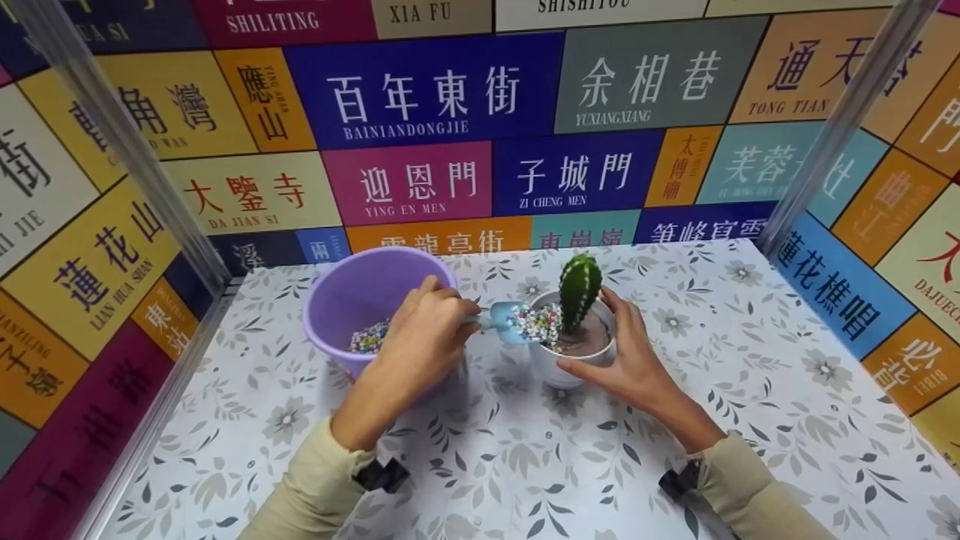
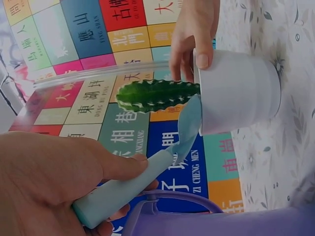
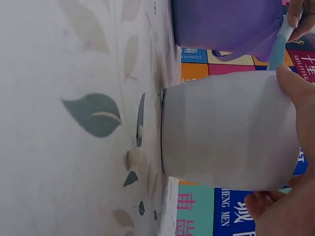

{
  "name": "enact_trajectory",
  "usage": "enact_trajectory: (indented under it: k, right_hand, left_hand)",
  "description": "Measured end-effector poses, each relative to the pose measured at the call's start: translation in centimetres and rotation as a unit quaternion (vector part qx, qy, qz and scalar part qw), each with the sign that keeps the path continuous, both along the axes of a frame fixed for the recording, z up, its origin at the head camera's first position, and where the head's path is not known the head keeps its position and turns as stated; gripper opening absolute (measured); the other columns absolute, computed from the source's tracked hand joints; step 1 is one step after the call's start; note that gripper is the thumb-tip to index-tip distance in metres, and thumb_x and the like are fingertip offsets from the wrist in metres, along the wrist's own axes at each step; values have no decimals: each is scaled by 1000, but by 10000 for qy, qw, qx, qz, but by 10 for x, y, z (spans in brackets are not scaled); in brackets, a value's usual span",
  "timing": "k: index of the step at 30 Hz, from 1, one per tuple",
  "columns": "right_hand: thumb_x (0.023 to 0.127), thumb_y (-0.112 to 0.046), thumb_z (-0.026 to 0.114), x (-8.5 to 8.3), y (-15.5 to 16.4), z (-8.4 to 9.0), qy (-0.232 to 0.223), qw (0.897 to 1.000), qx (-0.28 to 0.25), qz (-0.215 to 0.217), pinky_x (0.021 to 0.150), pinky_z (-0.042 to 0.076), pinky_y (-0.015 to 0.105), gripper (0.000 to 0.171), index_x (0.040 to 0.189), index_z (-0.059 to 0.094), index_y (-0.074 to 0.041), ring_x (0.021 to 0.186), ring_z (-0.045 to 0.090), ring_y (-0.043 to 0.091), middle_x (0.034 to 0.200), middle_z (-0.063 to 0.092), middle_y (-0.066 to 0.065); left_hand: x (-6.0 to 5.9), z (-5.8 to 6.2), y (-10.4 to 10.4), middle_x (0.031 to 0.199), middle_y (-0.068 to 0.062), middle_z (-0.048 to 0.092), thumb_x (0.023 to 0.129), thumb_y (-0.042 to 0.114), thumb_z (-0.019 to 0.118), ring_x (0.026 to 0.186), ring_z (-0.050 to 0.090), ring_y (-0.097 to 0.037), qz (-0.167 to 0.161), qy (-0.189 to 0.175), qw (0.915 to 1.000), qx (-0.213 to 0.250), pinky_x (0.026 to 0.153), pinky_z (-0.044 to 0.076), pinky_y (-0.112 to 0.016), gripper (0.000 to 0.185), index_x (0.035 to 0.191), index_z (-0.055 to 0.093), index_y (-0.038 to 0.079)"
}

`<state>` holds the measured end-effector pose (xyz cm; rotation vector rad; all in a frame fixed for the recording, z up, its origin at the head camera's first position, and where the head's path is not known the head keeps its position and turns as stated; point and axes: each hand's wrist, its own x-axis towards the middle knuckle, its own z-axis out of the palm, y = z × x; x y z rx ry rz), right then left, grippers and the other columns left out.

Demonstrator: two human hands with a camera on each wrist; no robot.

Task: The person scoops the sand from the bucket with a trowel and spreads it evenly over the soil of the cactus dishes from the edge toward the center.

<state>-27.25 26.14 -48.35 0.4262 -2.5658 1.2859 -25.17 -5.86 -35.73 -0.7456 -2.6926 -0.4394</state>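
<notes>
Two hands are at work near the back of my counter (image 1: 750,420). My left hand (image 1: 429,337) grips a small blue scoop (image 1: 501,321), its blade loaded with coloured pebbles (image 1: 535,322) and resting over the rim of the white pot (image 1: 574,364). My right hand (image 1: 626,360) wraps that pot, where a green cactus (image 1: 579,282) stands upright. Just left, touching my wrist, sits the purple bucket (image 1: 360,296). Open counter lies in front and right.
</notes>
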Motion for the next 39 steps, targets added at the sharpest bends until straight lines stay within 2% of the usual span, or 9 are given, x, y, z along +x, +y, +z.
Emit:
enact_trajectory:
  k: [6, 12, 16, 24, 28, 35, 39]
  right_hand:
    - [84, -44, 92, 0, 1, 2, 10, 9993, 68, 361, 129, 23, 70, 123, 175, 11, -24, 167, 21, 38, 180, 19, 12]
    - [80, -50, 95, 0, -2, 3, 24, 9998, 128, 136, 128, 27, 70, 126, 174, 16, -19, 162, 29, 40, 176, 25, 17]
    - [78, -51, 96, 0, -3, 2, 57, 9998, 173, 51, 127, 27, 71, 128, 173, 17, -18, 162, 29, 41, 175, 25, 18]
    - [88, -44, 90, 0, -3, -2, -49, 9990, 124, 416, 129, 23, 71, 123, 174, 9, -12, 167, 17, 43, 180, 14, 20]
    - [88, -43, 90, 0, -4, -2, 4, 9993, 97, 360, 129, 23, 70, 121, 174, 12, -10, 166, 19, 44, 179, 16, 21]
    - [85, -47, 92, 3, -5, -1, -88, 9997, 123, 207, 130, 24, 69, 124, 174, 13, -11, 165, 23, 42, 179, 19, 19]
    - [83, -48, 93, 3, -5, 0, -116, 9997, 111, 191, 129, 24, 69, 125, 173, 14, -11, 165, 24, 42, 178, 19, 19]
  left_hand:
    - [5, 3, 0, 98, -8, 81, 96, 12, 80, 100, 61, -30, 54, 264, 9996, -77, 90, 51, -48, 10, 104, 86, 12]
    - [7, 4, 0, 99, -9, 81, 95, 12, 80, 100, 61, -31, 226, 486, 9984, -177, 90, 51, -47, 8, 101, 85, 12]
    - [6, 1, 0, 102, -9, 81, 96, 12, 79, 101, 60, -31, 258, 564, 9979, -203, 89, 51, -47, 8, 102, 85, 11]
    - [5, -4, 3, 107, -8, 81, 98, 15, 79, 100, 58, -29, 194, 547, 9982, -173, 85, 48, -43, 12, 108, 85, 13]
    - [5, -6, 5, 108, -6, 82, 98, 15, 79, 102, 60, -28, 116, 516, 9986, -98, 86, 48, -42, 15, 112, 85, 15]
    - [5, -11, 13, 106, -4, 81, 99, 14, 77, 103, 61, -28, -45, 870, 9962, -74, 86, 49, -43, 13, 109, 85, 16]
    - [5, -11, 15, 107, -4, 81, 99, 15, 77, 106, 62, -28, -15, 928, 9956, -138, 87, 49, -42, 14, 111, 85, 17]
